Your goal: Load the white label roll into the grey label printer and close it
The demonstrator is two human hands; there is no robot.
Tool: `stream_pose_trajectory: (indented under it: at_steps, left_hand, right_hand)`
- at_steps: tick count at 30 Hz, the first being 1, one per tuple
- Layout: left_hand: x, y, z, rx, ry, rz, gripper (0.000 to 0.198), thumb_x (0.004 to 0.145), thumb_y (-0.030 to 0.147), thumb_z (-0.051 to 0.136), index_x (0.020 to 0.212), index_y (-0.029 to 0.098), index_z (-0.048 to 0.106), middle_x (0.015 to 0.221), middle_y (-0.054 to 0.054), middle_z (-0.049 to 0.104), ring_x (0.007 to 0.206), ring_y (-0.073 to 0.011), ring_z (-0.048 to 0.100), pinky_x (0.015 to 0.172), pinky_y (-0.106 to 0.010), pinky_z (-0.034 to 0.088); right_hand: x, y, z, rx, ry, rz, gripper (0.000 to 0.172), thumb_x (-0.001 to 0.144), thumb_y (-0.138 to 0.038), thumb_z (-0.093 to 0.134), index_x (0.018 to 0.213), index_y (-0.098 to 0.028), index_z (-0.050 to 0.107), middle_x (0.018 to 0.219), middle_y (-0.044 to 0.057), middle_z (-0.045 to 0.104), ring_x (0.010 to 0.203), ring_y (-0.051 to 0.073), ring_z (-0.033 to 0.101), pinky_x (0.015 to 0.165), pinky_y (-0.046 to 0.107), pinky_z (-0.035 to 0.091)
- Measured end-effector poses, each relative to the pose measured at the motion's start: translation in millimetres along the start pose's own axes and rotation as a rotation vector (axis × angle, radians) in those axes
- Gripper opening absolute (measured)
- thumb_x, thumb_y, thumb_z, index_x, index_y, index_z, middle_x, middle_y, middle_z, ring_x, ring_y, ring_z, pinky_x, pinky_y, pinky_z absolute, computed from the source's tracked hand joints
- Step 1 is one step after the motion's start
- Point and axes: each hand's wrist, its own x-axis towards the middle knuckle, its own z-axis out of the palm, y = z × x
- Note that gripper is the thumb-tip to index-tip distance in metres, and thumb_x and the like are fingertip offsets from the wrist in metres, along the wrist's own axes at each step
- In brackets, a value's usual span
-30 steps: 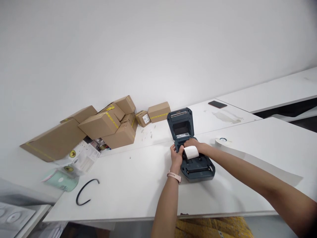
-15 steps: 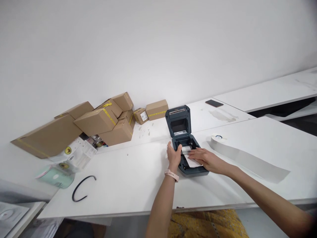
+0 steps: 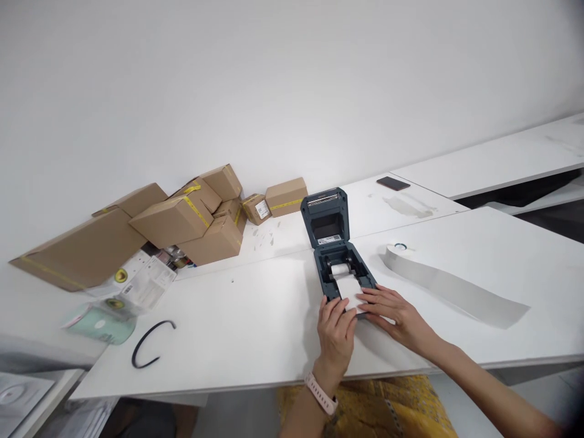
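Resting at the near end of the open label printer, both hands lie flat with fingers stretched out, gripping nothing. The left hand sits palm down on the white bench. Its fingertips reach the printer's front edge, just left of the white label strip that runs forward out of the machine. The right hand comes in from the right, its fingers laid across the printer's front right corner and touching the near end of that strip. Whether the left fingertips actually press on the strip cannot be told. The strip leads back to a small label roll seated in the bay, and the printer's lid stands tipped up behind it. A pink-strapped watch is on the left wrist. To the right of the printer and apart from it, a long loose ribbon of white backing paper stretches across the bench from a flat coil. A dark phone lies farther back. On the left, a heap of cardboard boxes leans against the wall, with printed packets and a mint-green roll in front of them. A black curved band lies near the bench's front edge.
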Motion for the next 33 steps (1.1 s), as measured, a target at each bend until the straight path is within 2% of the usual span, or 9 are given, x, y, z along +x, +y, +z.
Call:
stream_pose_trajectory:
  at_steps: [4,8,12,16,17,20,24,28,33]
  left_hand:
    - [3,3,9.0,0.074,0.137,0.032,0.016,0.088,0.009,0.058,0.091,0.02,0.068,0.1,-0.005,0.072,0.101,-0.0192,0.065,0.103,-0.048,0.047]
    - [4,9,9.7,0.103,0.191,0.015,0.018,0.085,0.005,0.06,0.088,0.02,0.068,0.095,-0.006,0.07,0.097,-0.0193,0.064,0.1,-0.047,0.05]
    - [3,12,9.1,0.138,0.188,0.005,0.019,0.083,0.004,0.062,0.087,0.021,0.069,0.09,-0.005,0.068,0.091,-0.0183,0.064,0.098,-0.047,0.051]
    - [3,12,10.5,0.135,0.203,0.0,0.019,0.083,0.004,0.063,0.088,0.022,0.069,0.09,-0.005,0.068,0.09,-0.0185,0.063,0.098,-0.047,0.05]
    - [2,12,10.9,0.13,0.208,0.001,0.019,0.083,0.004,0.062,0.088,0.021,0.069,0.09,-0.005,0.068,0.091,-0.0187,0.063,0.098,-0.047,0.05]
    - [2,12,11.4,0.125,0.215,0.001,0.019,0.084,0.005,0.061,0.089,0.022,0.068,0.09,-0.006,0.068,0.091,-0.0192,0.063,0.098,-0.046,0.049]
    - [4,13,10.8,0.142,0.194,0.004,0.019,0.083,0.005,0.061,0.089,0.022,0.068,0.089,-0.006,0.068,0.09,-0.0195,0.063,0.097,-0.046,0.049]
    - [6,13,11.1,0.159,0.181,0.031,0.022,0.08,0.002,0.063,0.087,0.022,0.068,0.085,-0.005,0.068,0.086,-0.0188,0.061,0.095,-0.045,0.049]
    - [5,15,10.3,0.198,0.199,0.045,0.024,0.079,0.001,0.064,0.088,0.023,0.07,0.084,-0.005,0.067,0.085,-0.0192,0.058,0.09,-0.041,0.049]
  right_hand:
    - [-7,-10,10,-0.018,0.155,0.001,0.025,0.09,-0.021,0.059,0.113,-0.029,0.068,0.117,0.004,0.071,0.115,0.025,0.064,0.1,0.05,0.048]
    - [22,-9,-12,0.077,0.247,0.128,0.019,0.092,-0.026,0.058,0.106,-0.03,0.069,0.106,0.004,0.074,0.102,0.025,0.068,0.09,0.046,0.053]
    - [111,23,-51,0.058,0.441,0.292,0.035,0.095,-0.042,0.049,0.126,-0.028,0.06,0.132,0.01,0.061,0.125,0.028,0.054,0.106,0.05,0.042]
    - [218,61,-66,0.154,0.344,0.401,0.055,0.097,-0.05,0.038,0.143,-0.021,0.043,0.154,0.011,0.036,0.144,0.027,0.028,0.117,0.05,0.024]
    - [239,67,-65,0.191,0.3,0.416,0.054,0.098,-0.05,0.035,0.142,-0.022,0.044,0.153,0.01,0.038,0.144,0.026,0.027,0.117,0.049,0.023]
    - [275,76,-57,0.273,0.167,0.432,0.049,0.099,-0.048,0.031,0.125,-0.02,0.062,0.135,0.01,0.058,0.129,0.027,0.048,0.111,0.047,0.034]
    - [257,64,-55,0.289,0.188,0.382,0.04,0.096,-0.045,0.04,0.105,-0.021,0.071,0.114,0.008,0.067,0.112,0.024,0.058,0.103,0.043,0.041]
    - [191,29,-62,0.368,0.252,0.183,0.03,0.095,-0.043,0.047,0.106,-0.027,0.07,0.117,0.005,0.064,0.114,0.022,0.057,0.103,0.04,0.042]
    - [99,-7,-54,0.28,0.172,0.1,0.031,0.096,-0.032,0.048,0.125,-0.033,0.061,0.138,0.005,0.053,0.132,0.025,0.044,0.11,0.046,0.037]
